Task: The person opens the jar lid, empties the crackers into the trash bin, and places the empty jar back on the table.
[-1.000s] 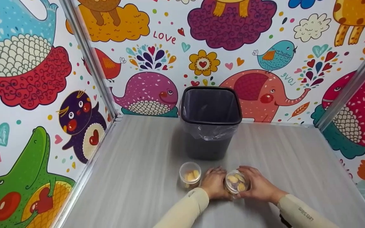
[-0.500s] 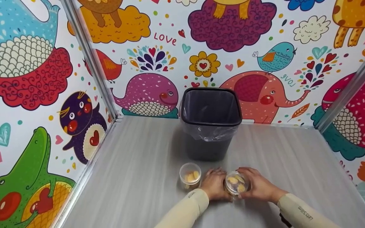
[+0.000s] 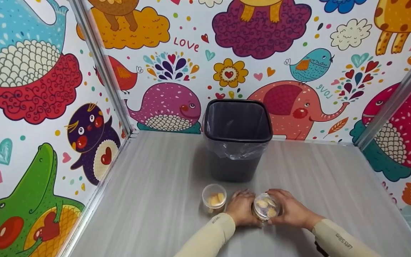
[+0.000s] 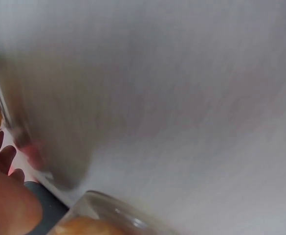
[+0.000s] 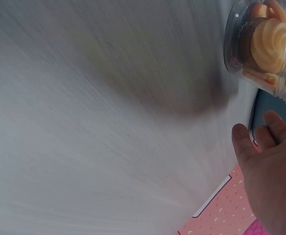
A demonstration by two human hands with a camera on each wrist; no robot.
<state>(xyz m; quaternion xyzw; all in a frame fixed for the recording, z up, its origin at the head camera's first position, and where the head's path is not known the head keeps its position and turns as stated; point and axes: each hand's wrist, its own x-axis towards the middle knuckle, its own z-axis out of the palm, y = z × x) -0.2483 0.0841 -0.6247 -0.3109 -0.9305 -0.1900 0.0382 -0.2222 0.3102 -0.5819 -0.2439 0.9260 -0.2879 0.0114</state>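
Note:
Between both hands in the head view stands a clear round jar point(image 3: 265, 207) with golden cookies showing through its top. My left hand point(image 3: 242, 210) holds it from the left, and my right hand point(image 3: 292, 210) grips its upper right side with the thumb at the near edge. In the right wrist view, swirled cookies show inside the jar point(image 5: 270, 49), beyond the fingers of the right hand point(image 5: 272, 169). Just left of my left hand is a second clear jar point(image 3: 214, 200), also holding cookies; its rim point(image 4: 111, 203) appears at the bottom of the left wrist view.
A dark bin point(image 3: 232, 164) with a clear plastic liner stands behind the jars, against the back wall. The grey wood-grain table point(image 3: 148, 200) is enclosed by walls printed with cartoon animals, with metal posts point(image 3: 102, 67) at the corners.
The head view has shifted very slightly. Both hands stay at the jar, and the other jar keeps its place. The cookies seen through the held jar's top look slightly different.

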